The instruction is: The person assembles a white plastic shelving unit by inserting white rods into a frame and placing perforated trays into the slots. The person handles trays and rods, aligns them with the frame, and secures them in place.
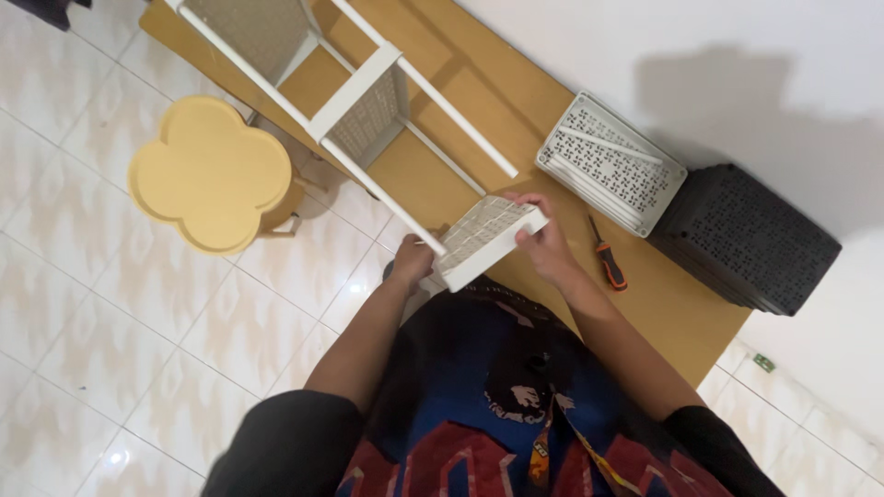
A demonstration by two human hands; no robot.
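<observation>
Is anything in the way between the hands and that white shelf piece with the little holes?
No. Both hands already touch the white perforated shelf panel: the left hand at its near-left end, the right hand at its right end. The screwdriver lies apart, to the right.

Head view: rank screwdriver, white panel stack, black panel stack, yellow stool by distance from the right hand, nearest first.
From the right hand:
1. Screwdriver, orange-handled, on the wooden table just beside the hand.
2. White panel stack, up the table past the screwdriver.
3. Black panel stack, at the table's far end by the wall.
4. Yellow stool, on the tiled floor, across the table's other side.
</observation>
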